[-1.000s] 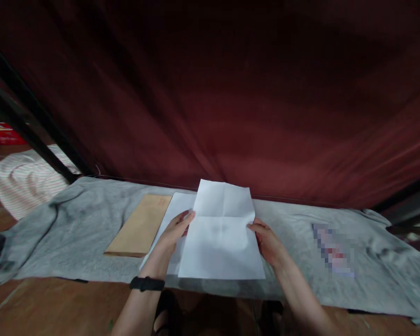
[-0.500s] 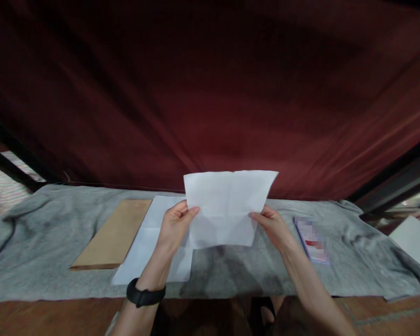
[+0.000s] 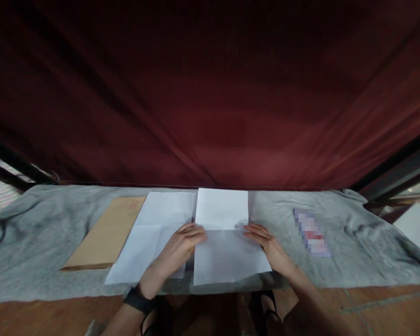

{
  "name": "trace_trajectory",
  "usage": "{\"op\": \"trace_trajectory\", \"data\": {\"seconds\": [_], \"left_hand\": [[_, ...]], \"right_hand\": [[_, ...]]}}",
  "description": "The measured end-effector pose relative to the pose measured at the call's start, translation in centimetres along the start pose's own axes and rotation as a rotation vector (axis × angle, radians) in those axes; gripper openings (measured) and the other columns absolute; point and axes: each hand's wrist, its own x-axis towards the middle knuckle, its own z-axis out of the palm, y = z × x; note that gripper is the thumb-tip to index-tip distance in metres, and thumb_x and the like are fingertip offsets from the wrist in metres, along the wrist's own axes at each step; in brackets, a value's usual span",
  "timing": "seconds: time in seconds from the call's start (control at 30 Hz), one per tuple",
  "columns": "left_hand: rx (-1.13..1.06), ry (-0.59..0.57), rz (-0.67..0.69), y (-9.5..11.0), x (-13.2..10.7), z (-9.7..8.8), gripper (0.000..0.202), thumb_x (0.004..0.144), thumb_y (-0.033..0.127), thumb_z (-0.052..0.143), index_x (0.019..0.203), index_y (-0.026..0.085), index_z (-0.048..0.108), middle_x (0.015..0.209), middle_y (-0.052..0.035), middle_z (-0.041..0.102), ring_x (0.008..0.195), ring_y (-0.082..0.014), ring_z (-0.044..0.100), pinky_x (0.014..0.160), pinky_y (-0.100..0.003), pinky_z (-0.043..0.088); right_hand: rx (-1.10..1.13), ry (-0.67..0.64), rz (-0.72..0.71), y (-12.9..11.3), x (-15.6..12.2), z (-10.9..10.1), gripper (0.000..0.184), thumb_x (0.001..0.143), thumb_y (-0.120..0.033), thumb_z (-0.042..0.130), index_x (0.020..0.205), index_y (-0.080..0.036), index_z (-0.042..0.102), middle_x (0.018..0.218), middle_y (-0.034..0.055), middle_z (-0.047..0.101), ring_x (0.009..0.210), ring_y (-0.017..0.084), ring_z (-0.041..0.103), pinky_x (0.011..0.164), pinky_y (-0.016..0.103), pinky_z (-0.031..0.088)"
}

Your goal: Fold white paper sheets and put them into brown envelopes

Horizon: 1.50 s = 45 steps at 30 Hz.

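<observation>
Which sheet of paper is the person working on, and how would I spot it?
Look at the grey cloth spread below the dark red curtain. Near its middle lie two white sheets side by side; it is the right-hand sheet. Unlike the left sheet, both the left hand and right hand rest on its edges.

Both forearms reach up from the bottom of the frame toward its centre. The left hand (image 3: 180, 246) lies palm down, fingers flat and pointing right; the right hand (image 3: 266, 242) mirrors it, fingers spread, pointing left.
</observation>
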Motion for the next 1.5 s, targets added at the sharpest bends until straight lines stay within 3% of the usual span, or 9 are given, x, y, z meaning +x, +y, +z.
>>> {"op": "trace_trajectory", "data": {"seconds": [0.13, 0.27, 0.43, 0.53, 0.67, 0.77, 0.9, 1.17, 1.5], "left_hand": [[0.059, -0.169, -0.002, 1.2, -1.5, 0.7, 0.077, 0.075, -0.003, 0.049, 0.141, 0.034, 0.058, 0.154, -0.0011, 0.052, 0.144, -0.0201, 0.046, 0.127, -0.047, 0.025], [-0.066, -0.261, 0.010, 2.1, -2.3, 0.6, 0.067, 0.076, 0.005, 0.061, 0.134, 0.039, 0.065, 0.151, 0.0001, 0.055, 0.144, -0.0232, 0.047, 0.126, -0.049, 0.025], [-0.168, -0.342, 0.005, 1.9, -2.4, 1.0, 0.061, 0.078, 0.012, 0.063, 0.134, 0.037, 0.065, 0.154, -0.0001, 0.052, 0.145, -0.0251, 0.044, 0.126, -0.049, 0.024], [-0.284, -0.290, -0.075, 1.7, -1.9, 1.1, 0.047, 0.086, 0.014, 0.056, 0.126, 0.032, 0.072, 0.144, -0.0014, 0.062, 0.137, -0.0221, 0.054, 0.121, -0.041, 0.034], [-0.563, -0.288, -0.253, 1.5, -0.4, 0.7, 0.034, 0.092, 0.043, 0.058, 0.107, 0.021, 0.079, 0.113, -0.0057, 0.078, 0.108, -0.0245, 0.069, 0.097, -0.034, 0.052], [-0.647, -0.111, -0.447, 1.0, 0.7, 1.1, 0.047, 0.087, 0.054, 0.059, 0.107, 0.016, 0.077, 0.107, -0.0074, 0.078, 0.102, -0.0262, 0.068, 0.090, -0.034, 0.054], [-0.697, 0.076, -0.646, 0.2, 1.5, 2.2, 0.051, 0.083, 0.058, 0.058, 0.093, 0.011, 0.075, 0.093, -0.0099, 0.077, 0.095, -0.0284, 0.067, 0.080, -0.035, 0.054], [-0.537, 0.177, -0.758, 0.3, 1.7, 3.2, 0.036, 0.083, 0.047, 0.060, 0.072, 0.015, 0.070, 0.063, -0.0021, 0.063, 0.069, -0.0204, 0.060, 0.061, -0.028, 0.043], [-0.202, 0.177, -0.774, 1.2, 2.3, 3.6, 0.015, 0.089, 0.023, 0.059, 0.088, 0.013, 0.071, 0.080, -0.0073, 0.072, 0.073, -0.0178, 0.062, 0.068, -0.027, 0.039]], "right_hand": [[-0.046, -0.148, -0.055, -0.8, -1.3, 0.1, 0.046, 0.090, -0.019, 0.065, 0.130, -0.040, 0.068, 0.143, 0.0003, 0.062, 0.137, 0.028, 0.054, 0.123, 0.053, 0.032], [-0.040, -0.257, -0.059, -2.0, -1.5, -0.7, 0.041, 0.090, -0.024, 0.068, 0.128, -0.041, 0.070, 0.137, -0.0001, 0.067, 0.130, 0.026, 0.061, 0.120, 0.047, 0.038], [-0.005, -0.369, -0.002, -2.3, -1.2, -1.5, 0.043, 0.089, -0.033, 0.069, 0.132, -0.035, 0.068, 0.149, 0.0043, 0.057, 0.138, 0.028, 0.052, 0.122, 0.049, 0.032], [0.101, -0.356, 0.059, -1.7, -0.4, -1.5, 0.036, 0.091, -0.036, 0.064, 0.125, -0.028, 0.074, 0.138, 0.0080, 0.066, 0.131, 0.029, 0.059, 0.117, 0.046, 0.040], [0.294, -0.217, 0.245, -0.5, 0.9, -0.8, 0.034, 0.088, -0.041, 0.064, 0.109, -0.018, 0.079, 0.114, 0.0114, 0.076, 0.110, 0.031, 0.069, 0.099, 0.042, 0.052], [0.396, -0.077, 0.482, 0.3, 2.2, 0.4, 0.043, 0.088, -0.052, 0.059, 0.095, -0.014, 0.077, 0.091, 0.0108, 0.077, 0.084, 0.028, 0.070, 0.077, 0.039, 0.056], [0.357, -0.013, 0.511, 1.3, 3.6, 1.4, 0.044, 0.084, -0.055, 0.057, 0.089, -0.015, 0.073, 0.082, 0.0054, 0.072, 0.074, 0.021, 0.063, 0.068, 0.031, 0.050], [0.204, 0.048, 0.514, 1.2, 3.9, 1.4, 0.045, 0.085, -0.059, 0.050, 0.068, -0.020, 0.063, 0.062, 0.0008, 0.058, 0.065, 0.017, 0.053, 0.057, 0.026, 0.040], [0.020, 0.125, 0.496, 0.9, 3.6, 1.6, 0.039, 0.083, -0.053, 0.051, 0.059, -0.022, 0.053, 0.054, -0.0016, 0.050, 0.056, 0.016, 0.049, 0.057, 0.029, 0.035]]}}
